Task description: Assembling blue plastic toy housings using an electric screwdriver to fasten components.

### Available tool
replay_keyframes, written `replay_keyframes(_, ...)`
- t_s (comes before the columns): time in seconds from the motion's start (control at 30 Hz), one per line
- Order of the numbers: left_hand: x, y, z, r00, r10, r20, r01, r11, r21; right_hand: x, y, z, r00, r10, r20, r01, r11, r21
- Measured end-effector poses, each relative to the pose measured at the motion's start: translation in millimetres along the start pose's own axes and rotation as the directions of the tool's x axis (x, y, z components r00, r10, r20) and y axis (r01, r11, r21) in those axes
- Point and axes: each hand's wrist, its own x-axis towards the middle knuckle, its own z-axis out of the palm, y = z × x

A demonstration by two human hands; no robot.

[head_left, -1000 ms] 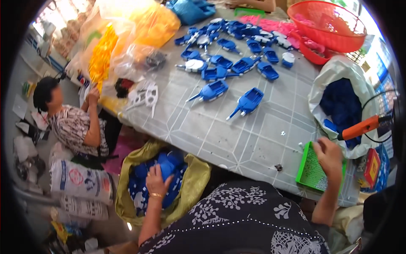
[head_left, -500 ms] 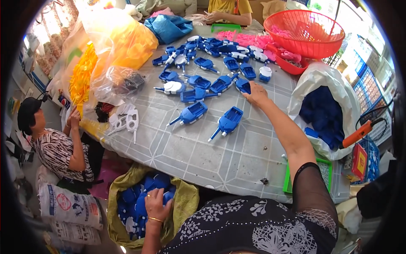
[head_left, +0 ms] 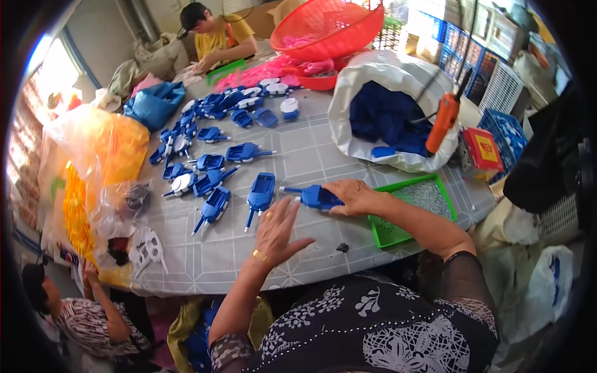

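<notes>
My right hand (head_left: 356,199) grips the rear end of a blue plastic toy shell (head_left: 318,197) near the table's front right; the shell's pale-tipped barrel points left. Over the table beside it is my left hand (head_left: 277,233), open and holding nothing, thumb spread from the fingers. Just beyond its fingertips lies another blue shell (head_left: 262,189), its hollow side up and barrel towards me. A similar blue shell (head_left: 214,206) rests further left. Several more shells, some with white parts, form a cluster (head_left: 217,105) towards the far side.
A green tray (head_left: 377,235) of small metal pieces sits by my right forearm. Behind it stands a white sack (head_left: 339,118) of blue parts, with an orange-handled tool (head_left: 443,121) hanging over it. A red basket (head_left: 329,31) is at the back. Two people work around the table.
My left hand has risen from the sack of blue parts to above the table. My right hand has come nearer with a blue shell in it. The view has swung right.
</notes>
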Motion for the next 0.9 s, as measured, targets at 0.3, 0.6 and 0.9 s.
replay_keyframes(0.3,38.0,11.9,76.5,0.991,-0.066,0.116,0.078,0.992,-0.101,29.2,128.8,-39.0,0.723,0.432,-0.539,-0.426,0.893,0.144)
replay_keyframes(0.6,32.5,15.8,70.5,0.993,-0.119,-0.024,0.111,0.970,-0.216,79.8,178.0,-44.7,0.802,0.523,-0.289,-0.568,0.817,-0.096)
replay_keyframes(0.9,29.0,14.0,62.5,0.996,-0.064,-0.065,0.047,0.970,-0.240,77.3,164.3,-71.5,0.805,0.555,-0.210,-0.553,0.830,0.073)
